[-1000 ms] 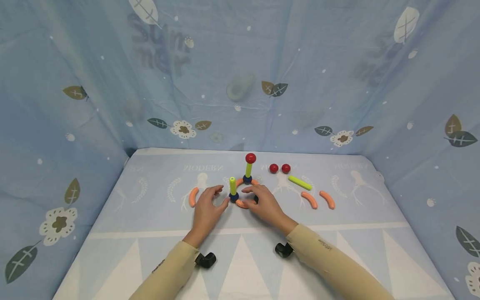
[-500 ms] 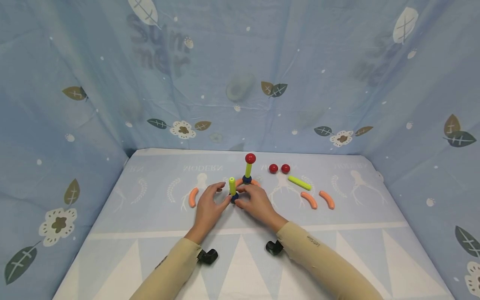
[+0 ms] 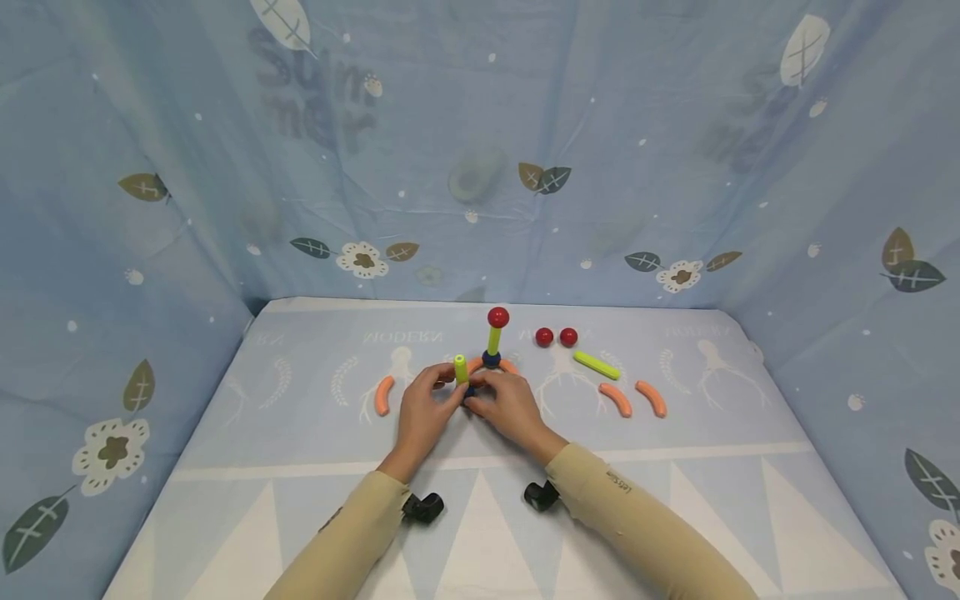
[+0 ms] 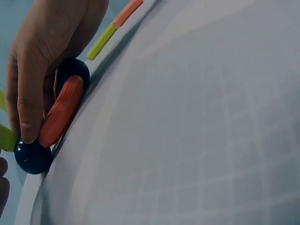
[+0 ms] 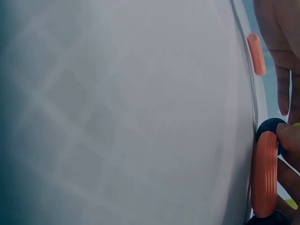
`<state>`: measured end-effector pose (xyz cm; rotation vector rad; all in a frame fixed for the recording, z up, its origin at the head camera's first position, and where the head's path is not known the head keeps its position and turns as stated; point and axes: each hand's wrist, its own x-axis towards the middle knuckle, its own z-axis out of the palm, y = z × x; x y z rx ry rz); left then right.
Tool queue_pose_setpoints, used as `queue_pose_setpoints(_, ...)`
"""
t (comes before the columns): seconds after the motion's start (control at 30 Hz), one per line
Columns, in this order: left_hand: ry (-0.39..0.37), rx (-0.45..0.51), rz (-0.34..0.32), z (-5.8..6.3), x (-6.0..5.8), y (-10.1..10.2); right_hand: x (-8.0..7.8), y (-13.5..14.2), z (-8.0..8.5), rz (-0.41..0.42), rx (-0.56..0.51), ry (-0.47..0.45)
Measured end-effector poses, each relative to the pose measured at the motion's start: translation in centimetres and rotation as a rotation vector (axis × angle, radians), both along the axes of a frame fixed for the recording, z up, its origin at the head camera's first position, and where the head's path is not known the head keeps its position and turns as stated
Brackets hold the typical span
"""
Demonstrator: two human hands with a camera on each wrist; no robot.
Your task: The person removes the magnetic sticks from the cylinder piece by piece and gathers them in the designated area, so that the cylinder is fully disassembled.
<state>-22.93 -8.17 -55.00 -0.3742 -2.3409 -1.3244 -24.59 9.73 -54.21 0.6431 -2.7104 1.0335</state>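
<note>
Leaves the left bar (image 3: 383,395) on the bench (image 3: 300,425), in the same spot as a second ago. Closes the left hand (image 3: 424,410) on the green stick (image 3: 461,368), thumb across its lower part and fingertips drawn in behind; a second ago, held thumb and finger spread, clear of it. Brings the right hand (image 3: 510,410) further left than then, from parted thumb and finger over the front bar (image 4: 61,112) to a narrow pinch on the blue ball (image 4: 33,158) at the stick's foot. Covers the ring's front now in the head view, visible a second ago. Leaves everything further right unmoved.

Keeps the green stick upright on its blue ball, left of the ring's middle, lime and bare-topped. Joins that ball to the front bar, orange, curved and ribbed lengthwise, and on to a second blue ball (image 4: 75,66), dark and glossy, low on the bench. Rises behind as a tall stick (image 3: 494,341), set in a rear blue ball (image 3: 491,359) between two orange bars, capped with a red ball (image 3: 498,317).

Continues rightward with two loose red balls (image 3: 543,337) side by side, a loose green stick (image 3: 597,365) lying aslant, then two loose bars (image 3: 615,400).
</note>
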Motion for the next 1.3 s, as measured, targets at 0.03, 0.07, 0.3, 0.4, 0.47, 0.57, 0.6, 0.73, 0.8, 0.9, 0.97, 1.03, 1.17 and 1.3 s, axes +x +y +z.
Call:
queue_pose_setpoints(0.03,0.009,0.005,-0.001,0.0,-0.04,0.07,0.0,-0.02,0.0,-0.003,0.001,0.0)
queue_pose_setpoints(0.07,0.014,0.01,-0.001,0.01,-0.07,0.13,0.02,-0.03,0.04,-0.006,-0.001,-0.001)
queue_pose_setpoints(0.3,0.009,0.015,0.013,0.08,-0.01,0.43,0.13,-0.11,0.13,-0.013,-0.004,0.008)
queue_pose_setpoints(0.4,0.003,0.026,0.016,0.04,0.03,0.46,0.11,-0.14,0.06,-0.007,0.004,0.016)
queue_pose_setpoints(0.47,-0.006,0.035,0.019,-0.02,0.03,0.46,0.06,-0.17,-0.04,-0.004,0.01,0.021)
queue_pose_setpoints(0.57,-0.014,0.05,0.019,-0.06,0.02,0.43,0.05,-0.22,-0.08,-0.005,0.017,0.028)
queue_pose_setpoints(0.6,-0.016,0.051,0.019,-0.07,0.01,0.42,0.03,-0.23,-0.1,-0.006,0.018,0.031)
queue_pose_setpoints(0.73,-0.004,0.043,0.024,-0.06,0.0,0.41,0.06,-0.28,-0.01,-0.013,0.019,0.033)
queue_pose_setpoints(0.8,0.005,0.038,0.03,-0.06,0.03,0.46,0.05,-0.28,0.05,-0.014,0.022,0.025)
queue_pose_setpoints(0.9,0.01,0.037,0.041,-0.09,0.06,0.52,0.01,-0.26,0.05,-0.014,0.019,0.02)
queue_pose_setpoints(0.97,0.002,0.045,0.049,-0.05,0.06,0.59,-0.04,-0.26,-0.04,-0.013,0.021,0.022)
queue_pose_setpoints(1.03,-0.007,0.054,0.055,0.01,0.05,0.64,-0.08,-0.27,-0.13,-0.014,0.022,0.027)
queue_pose_setpoints(1.17,-0.028,0.067,0.066,0.18,0.07,0.75,-0.06,-0.29,-0.09,-0.02,0.037,0.011)
queue_pose_setpoints(1.3,-0.037,0.074,0.083,0.1,0.04,0.83,0.04,-0.31,0.06,-0.025,0.046,-0.005)
